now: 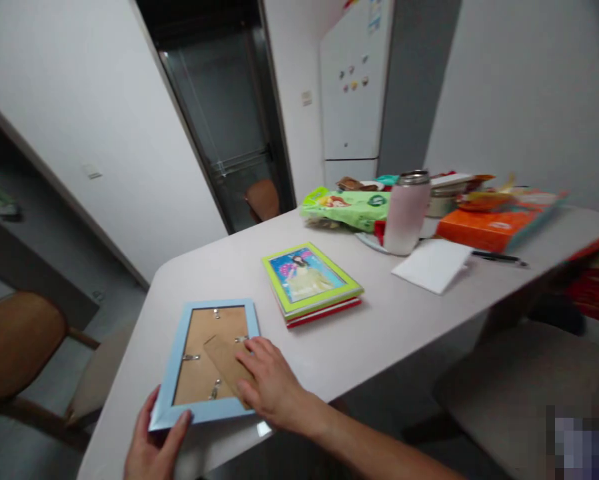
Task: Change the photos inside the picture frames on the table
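Observation:
A light blue picture frame (179, 360) lies face down on the white table (379, 333), its brown backing board and metal clips showing. My left hand (152, 447) grips the frame's near left corner, thumb on its lower edge. My right hand (269, 383) rests on the backing's folding stand at the frame's right side, fingers bent and close together. A stack of frames (312, 283), green on top with a picture of a figure in a dress, red at the bottom, lies just beyond.
Farther along the table are a white cup with a metal lid (406, 212), a green snack bag (349, 207), a white paper (433, 265), a pen (499, 257) and an orange box (484, 227). Wooden chair (14, 347) at left, fridge (354, 93) behind.

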`<state>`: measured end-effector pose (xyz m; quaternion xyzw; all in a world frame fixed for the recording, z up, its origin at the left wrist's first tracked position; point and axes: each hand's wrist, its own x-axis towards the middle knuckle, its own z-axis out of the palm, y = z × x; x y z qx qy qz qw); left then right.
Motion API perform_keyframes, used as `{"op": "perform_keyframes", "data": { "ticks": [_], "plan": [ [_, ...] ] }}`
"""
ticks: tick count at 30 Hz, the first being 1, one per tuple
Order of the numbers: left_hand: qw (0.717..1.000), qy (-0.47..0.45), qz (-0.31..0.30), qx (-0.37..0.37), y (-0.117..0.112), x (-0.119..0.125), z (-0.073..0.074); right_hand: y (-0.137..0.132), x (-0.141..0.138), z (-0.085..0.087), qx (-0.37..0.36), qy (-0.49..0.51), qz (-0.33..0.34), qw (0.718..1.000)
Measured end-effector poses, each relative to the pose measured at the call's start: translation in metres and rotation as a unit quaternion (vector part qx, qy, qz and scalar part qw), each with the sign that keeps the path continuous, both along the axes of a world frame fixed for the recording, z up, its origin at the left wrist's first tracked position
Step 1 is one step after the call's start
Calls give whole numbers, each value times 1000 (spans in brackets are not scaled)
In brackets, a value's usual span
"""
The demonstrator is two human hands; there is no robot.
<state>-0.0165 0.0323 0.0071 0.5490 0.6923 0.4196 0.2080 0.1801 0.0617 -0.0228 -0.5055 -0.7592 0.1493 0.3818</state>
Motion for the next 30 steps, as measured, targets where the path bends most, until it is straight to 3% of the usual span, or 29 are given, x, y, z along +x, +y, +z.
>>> {"op": "perform_keyframes", "data": {
  "ticks": [5, 10, 13, 17, 22, 30],
  "plan": [
    [998, 24, -52, -5, -9, -23, -28, 6, -9, -5, 6, -33, 57, 998],
    [985, 136, -99, 25, -18, -47, -62, 6, -11, -5, -18, -83, 80, 993],
    [970, 189, -141, 63, -16, -53, -72, 13, -11, -2, -28, -104, 77, 991],
    [960, 193, -185, 79, -8, -49, -58, 32, -16, 7, -51, -159, 5, 986],
    [938, 144, -315, 34, 3, -45, -31, 53, -29, 11, -50, -234, -35, 970],
    [942, 106, -318, 20, 2, -48, -34, 53, -36, 8, -15, -226, -59, 972]
  ]
}}
